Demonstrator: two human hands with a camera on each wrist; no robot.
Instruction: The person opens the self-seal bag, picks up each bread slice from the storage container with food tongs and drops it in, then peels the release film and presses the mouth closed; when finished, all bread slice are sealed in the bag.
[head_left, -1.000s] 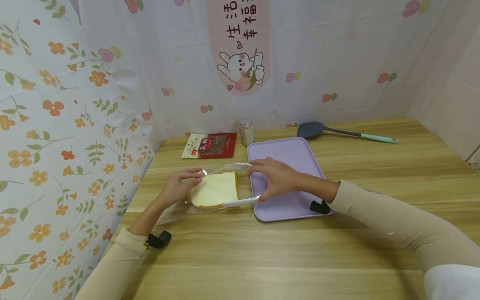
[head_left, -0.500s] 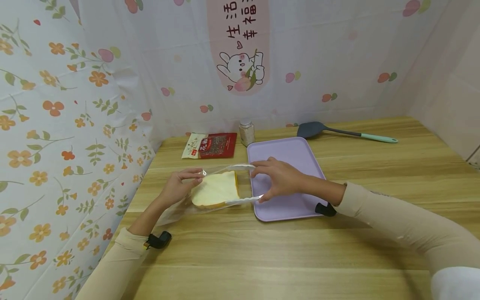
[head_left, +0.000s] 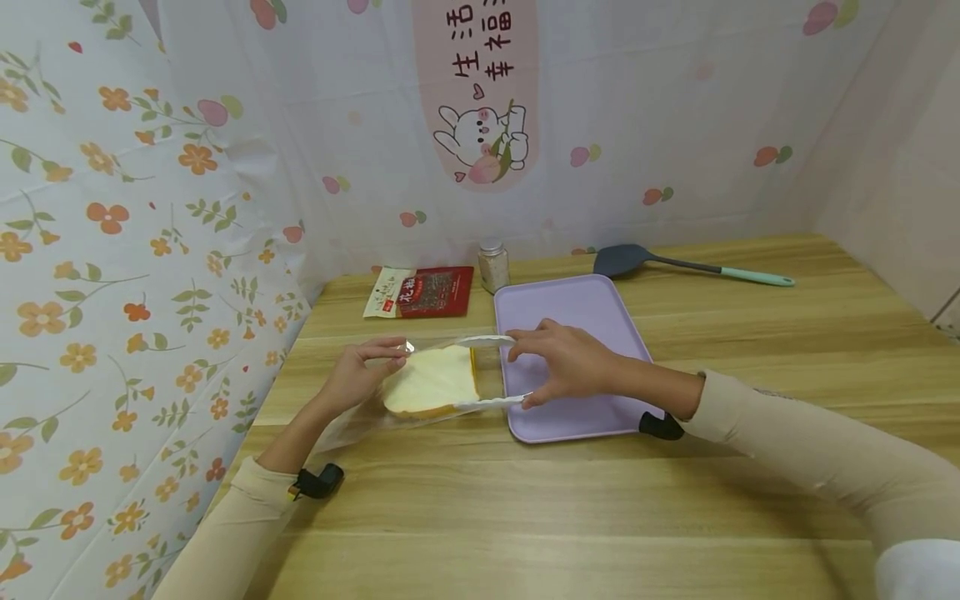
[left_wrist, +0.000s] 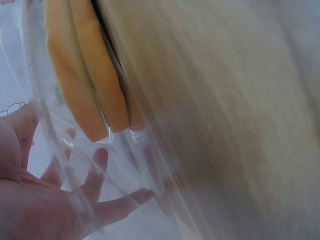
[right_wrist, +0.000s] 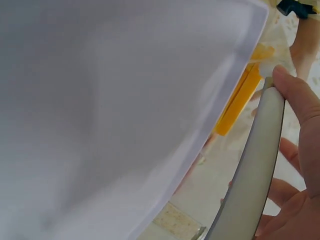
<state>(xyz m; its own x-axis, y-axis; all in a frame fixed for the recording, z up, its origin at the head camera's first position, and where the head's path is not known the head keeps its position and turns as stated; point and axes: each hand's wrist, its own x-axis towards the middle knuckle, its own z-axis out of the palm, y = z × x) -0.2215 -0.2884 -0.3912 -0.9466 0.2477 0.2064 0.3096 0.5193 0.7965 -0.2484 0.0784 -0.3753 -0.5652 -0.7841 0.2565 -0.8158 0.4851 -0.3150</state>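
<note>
In the head view, bread slices (head_left: 433, 379) with golden crusts lie inside a clear plastic bag (head_left: 491, 377), its white-edged mouth facing right. My left hand (head_left: 356, 375) holds the bag's film at its upper left, thumb and fingers slightly apart. Through the film in the left wrist view, the left hand (left_wrist: 55, 200) shows its thumb touching the plastic beside the bread crusts (left_wrist: 82, 70). My right hand (head_left: 573, 362) grips the mouth's rim with thumb and fingers spread wide. The right wrist view shows that hand's thumb (right_wrist: 295, 95) against the pale rim strip (right_wrist: 255, 170).
A lilac tray (head_left: 562, 304) lies under and beyond the right hand. Along the back stand a red seasoning packet (head_left: 435, 292) and a glass shaker jar (head_left: 493, 267). A dark spatula (head_left: 660, 260) with a mint handle lies at the back right, near the printed curtain (head_left: 675, 125).
My right hand has drifted a little to the right, drawing the bag's mouth with it over the tray. My left hand and the bread have barely moved.
</note>
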